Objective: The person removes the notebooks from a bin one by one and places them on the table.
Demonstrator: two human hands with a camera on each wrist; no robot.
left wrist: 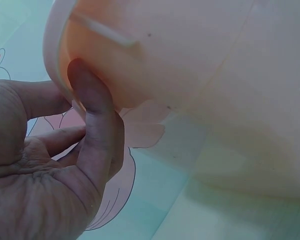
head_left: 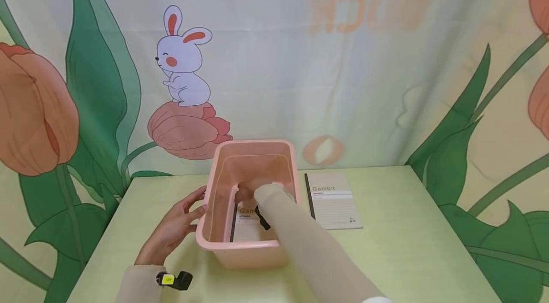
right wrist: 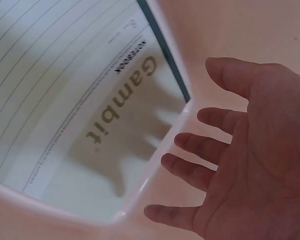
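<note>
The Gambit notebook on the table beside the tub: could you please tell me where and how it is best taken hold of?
The Gambit notebook is probably best pinched by its right edge, approached from the right. It lies flat on the table, so that edge likely needs lifting first, and the pink tub stands close to its dark spine on the left.

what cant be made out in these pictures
Head: part of the inner notebook, hidden by the right sleeve.
Head: fine print on the outer notebook beside the basin, too small.
Right wrist: the inner notebook's other end, cut off by the picture's edge.
</note>
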